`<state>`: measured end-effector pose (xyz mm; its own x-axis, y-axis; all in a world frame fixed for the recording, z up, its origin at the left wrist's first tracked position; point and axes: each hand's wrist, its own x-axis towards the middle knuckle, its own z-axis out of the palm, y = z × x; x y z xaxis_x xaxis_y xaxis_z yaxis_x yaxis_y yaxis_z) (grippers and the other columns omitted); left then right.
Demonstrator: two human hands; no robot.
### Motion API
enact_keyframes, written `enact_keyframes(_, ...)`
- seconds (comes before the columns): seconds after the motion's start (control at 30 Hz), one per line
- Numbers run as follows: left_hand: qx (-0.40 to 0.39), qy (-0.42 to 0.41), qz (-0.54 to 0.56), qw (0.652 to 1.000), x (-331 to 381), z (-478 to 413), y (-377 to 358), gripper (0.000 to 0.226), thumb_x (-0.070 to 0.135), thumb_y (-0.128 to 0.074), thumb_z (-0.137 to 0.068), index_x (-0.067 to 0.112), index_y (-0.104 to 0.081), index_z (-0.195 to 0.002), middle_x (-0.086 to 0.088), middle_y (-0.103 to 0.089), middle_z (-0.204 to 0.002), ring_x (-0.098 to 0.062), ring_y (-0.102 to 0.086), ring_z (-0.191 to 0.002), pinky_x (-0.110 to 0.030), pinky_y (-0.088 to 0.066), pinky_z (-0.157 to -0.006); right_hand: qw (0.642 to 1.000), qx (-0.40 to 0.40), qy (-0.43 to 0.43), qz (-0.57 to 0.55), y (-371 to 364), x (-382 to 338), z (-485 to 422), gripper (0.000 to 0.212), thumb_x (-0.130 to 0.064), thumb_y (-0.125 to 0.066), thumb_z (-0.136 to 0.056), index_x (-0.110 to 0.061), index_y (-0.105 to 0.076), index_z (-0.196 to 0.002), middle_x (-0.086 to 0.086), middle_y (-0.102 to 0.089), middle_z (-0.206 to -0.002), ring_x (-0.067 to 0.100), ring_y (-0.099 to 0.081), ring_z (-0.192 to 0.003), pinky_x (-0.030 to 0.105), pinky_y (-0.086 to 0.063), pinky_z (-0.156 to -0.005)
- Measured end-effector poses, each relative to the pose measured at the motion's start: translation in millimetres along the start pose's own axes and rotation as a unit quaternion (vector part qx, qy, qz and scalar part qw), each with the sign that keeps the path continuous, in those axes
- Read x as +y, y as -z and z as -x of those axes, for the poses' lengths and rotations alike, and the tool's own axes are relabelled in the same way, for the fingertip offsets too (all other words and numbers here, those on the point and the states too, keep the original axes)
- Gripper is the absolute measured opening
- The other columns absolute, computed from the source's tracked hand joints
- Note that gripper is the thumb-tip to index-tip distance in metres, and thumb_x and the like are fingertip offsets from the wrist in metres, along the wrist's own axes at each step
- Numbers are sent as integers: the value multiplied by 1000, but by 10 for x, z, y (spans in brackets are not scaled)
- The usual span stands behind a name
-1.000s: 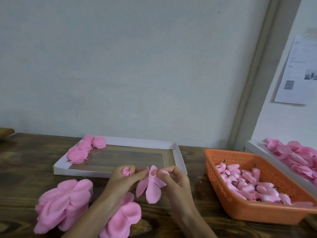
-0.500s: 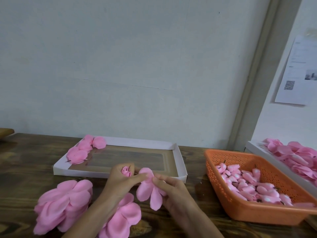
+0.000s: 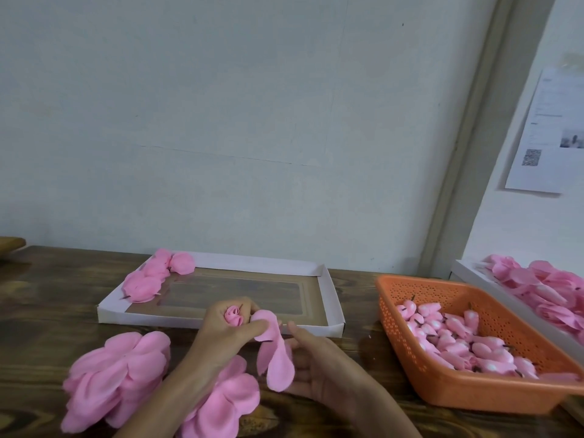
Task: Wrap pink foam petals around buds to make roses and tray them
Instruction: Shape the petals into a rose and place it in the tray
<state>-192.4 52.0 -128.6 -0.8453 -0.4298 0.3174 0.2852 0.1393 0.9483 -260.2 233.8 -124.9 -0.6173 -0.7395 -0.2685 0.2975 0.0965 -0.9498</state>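
My left hand [image 3: 221, 330] grips a small rolled pink bud [image 3: 234, 319] in its curled fingers. Its thumb and forefinger also pinch the top of a pink foam petal piece [image 3: 276, 361], whose lobes hang down. My right hand [image 3: 319, 365] lies just right of the petals with relaxed fingers, which touch the lobes from behind. Behind my hands stands a white cardboard tray [image 3: 330, 298] with several finished roses [image 3: 151, 276] in its far left corner. Two piles of loose petals [image 3: 117, 377] lie on the table at the lower left.
An orange plastic basket [image 3: 407, 352] at the right holds several pink buds [image 3: 458, 336]. A second white tray [image 3: 464, 275] with pink roses stands at the far right edge. The dark wooden table [image 3: 47, 311] runs up to a pale wall.
My right hand has let go of the petal piece and dropped lower. The petals now hang from my left hand's pinch, folded downward beside the bud.
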Motion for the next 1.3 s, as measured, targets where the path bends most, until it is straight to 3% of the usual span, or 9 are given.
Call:
enact_keyframes(0.13,3,-10,19,1000,-40,-24,13,38,5,-75,-64,-14,-43,-66,-19,-55,-67,-30,-53,-67,-41,-46,-64,999,-39,7,-31,19,0,6,47,-55,-78,-90,-21,-77,-123,17,-73,-129,28,-72,-117,37,-59,-95)
enact_keyframes(0.4,23,-20,14,999,-24,-18,7,38,2,-71,-61,17,-38,-48,-10,-52,-66,-20,-45,-61,-33,-37,-60,994,-26,46,-95,72,50,-31,42,-22,-82,-88,2,-73,-121,24,-71,-129,32,-71,-116,41,-59,-97)
enact_keyframes(0.53,11,-10,20,1000,-51,-32,13,44,-1,-78,-67,16,-42,-48,-10,-53,-61,-21,-48,-61,-34,-41,-61,993,43,86,-72,85,41,-54,37,-19,-79,-91,5,-70,-118,24,-75,-118,33,-75,-105,40,-62,-87)
enact_keyframes(0.67,75,16,65,995,-67,0,24,33,24,-88,-76,4,-65,-64,-24,-71,-78,-30,-68,-75,-53,-58,-85,983,144,111,-13,58,41,-53,16,-21,-82,-90,-8,-76,-98,15,-79,-105,32,-77,-102,41,-64,-79)
enact_keyframes(0.77,125,24,107,986,-33,5,-2,33,46,-84,-82,18,-75,-67,-11,-78,-90,-24,-74,-84,-57,-52,-98,980,164,115,5,-8,70,-46,17,-20,-79,-91,-8,-73,-100,9,-80,-98,28,-78,-97,35,-63,-74)
enact_keyframes(0.93,84,36,222,971,74,65,-124,74,69,-72,-76,-4,-67,-80,-14,-77,-103,-22,-72,-92,-47,-50,-91,982,140,124,8,-210,123,15,12,-11,-76,-91,-1,-71,-91,23,-78,-101,40,-75,-103,44,-61,-80)
enact_keyframes(1.07,72,38,230,970,92,129,-219,74,71,-64,-85,5,-47,-58,-5,-76,-93,-13,-71,-82,-38,-44,-75,983,140,112,-36,-292,146,60,25,-8,-76,-90,11,-66,-102,25,-77,-105,42,-74,-106,46,-64,-81)
enact_keyframes(1.17,37,37,219,974,137,168,-255,67,65,-58,-96,20,-40,-49,-8,-75,-116,-14,-68,-83,-38,-46,-75,984,124,106,-65,-312,123,97,27,-8,-74,-92,12,-68,-109,24,-77,-107,41,-73,-108,47,-64,-85)
enact_keyframes(1.3,17,34,239,970,193,198,-273,70,53,-54,-91,-16,-58,-78,-9,-73,-98,-23,-63,-85,-38,-48,-76,981,136,114,-76,-304,118,97,34,-12,-79,-89,11,-67,-110,25,-77,-107,40,-75,-105,48,-61,-89)
